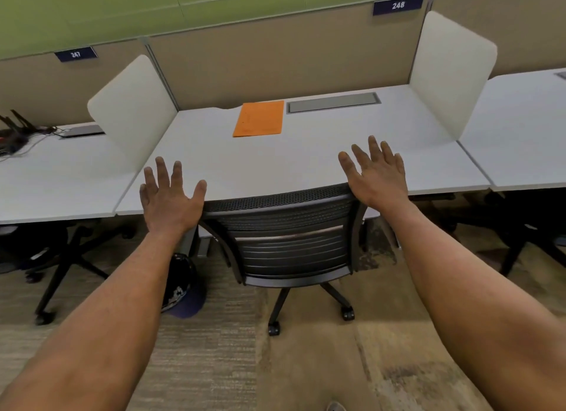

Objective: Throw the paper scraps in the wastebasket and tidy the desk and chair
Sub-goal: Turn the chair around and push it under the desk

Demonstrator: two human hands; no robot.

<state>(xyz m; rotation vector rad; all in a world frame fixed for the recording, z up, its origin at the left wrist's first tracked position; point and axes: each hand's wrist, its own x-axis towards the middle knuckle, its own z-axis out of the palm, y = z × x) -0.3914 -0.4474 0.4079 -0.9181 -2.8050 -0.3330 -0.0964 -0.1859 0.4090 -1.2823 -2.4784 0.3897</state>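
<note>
The black mesh-backed chair [288, 242] is tucked against the front edge of the pale surface [306, 159]. The left hand [171, 199] and right hand [378, 174] hover at its backrest corners, fingers [162, 171] spread wide, holding nothing. An orange folder [259, 118] lies farther back.

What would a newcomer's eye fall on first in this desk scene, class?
The orange folder lies flat at the back of the pale desk, the only bright thing on it. In front, the left hand and right hand spread open at the two top corners of the black mesh chair, pushed in against the desk.
</note>
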